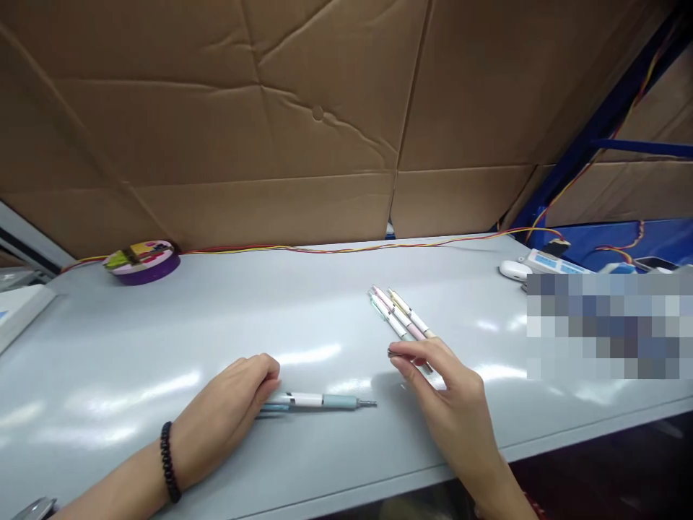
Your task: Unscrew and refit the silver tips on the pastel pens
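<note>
My left hand [230, 404], with a black bead bracelet on the wrist, is closed around the rear end of a white and pale blue pen [311, 401]. The pen lies level just above or on the table, and its thin metal front end points right. To the right, my right hand [452, 393] pinches a small dark metal piece [390, 353] between thumb and fingertips, apart from the pen. Just beyond that hand three slim pens [398, 310] lie side by side, white with pastel parts; the fingers hide their near ends.
The grey tabletop [243, 310] ends at a front edge below my hands. A round purple tin [149, 263] sits back left. Red and yellow wires [325, 250] run along the cardboard wall [216, 144]. At right are a white case [514, 271], a power strip [555, 261] and a blurred patch.
</note>
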Demonstrator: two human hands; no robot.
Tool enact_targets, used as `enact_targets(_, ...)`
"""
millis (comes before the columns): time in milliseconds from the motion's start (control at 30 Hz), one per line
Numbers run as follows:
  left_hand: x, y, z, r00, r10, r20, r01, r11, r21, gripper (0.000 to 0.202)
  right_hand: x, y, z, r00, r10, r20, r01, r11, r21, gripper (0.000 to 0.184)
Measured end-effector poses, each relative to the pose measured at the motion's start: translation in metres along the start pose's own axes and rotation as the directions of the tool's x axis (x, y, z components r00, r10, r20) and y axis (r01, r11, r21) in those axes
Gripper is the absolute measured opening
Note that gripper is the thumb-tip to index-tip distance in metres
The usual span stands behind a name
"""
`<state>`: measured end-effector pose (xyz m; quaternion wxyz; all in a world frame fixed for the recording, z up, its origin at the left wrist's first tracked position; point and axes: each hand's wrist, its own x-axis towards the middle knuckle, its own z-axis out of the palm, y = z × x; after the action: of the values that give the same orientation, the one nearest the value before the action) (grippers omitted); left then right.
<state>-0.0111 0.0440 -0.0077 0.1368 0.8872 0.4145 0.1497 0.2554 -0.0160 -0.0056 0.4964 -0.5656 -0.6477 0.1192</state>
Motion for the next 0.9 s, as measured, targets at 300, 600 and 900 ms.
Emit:
enact_targets(300, 0.0, 0.007, -0.004, 0.988, 0.126, 0.084, -0.129, 0.991, 0.03, 0.027, 0.002, 0.0, 0.002, 0.995, 0.027, 0.098, -0.026, 1.0, -0.016, 0.013)
enact_targets(600, 0.001, 0.007, -0.005, 0.964, 0.22, 0.15, -0.227, 0.973, 0.032, 0.025, -0.022, 0.008, -0.027, 0.915, 0.214, 0.343, -0.211, 0.976, -0.048, 0.011)
enact_targets(900, 0.001, 0.004, -0.005, 0.955, 0.249, 0.161, -0.259, 0.965, 0.046, 0.022, -0.032, -0.004, -0.036, 0.811, 0.018, 0.585, -0.001, 1.0, -0.03, 0.006)
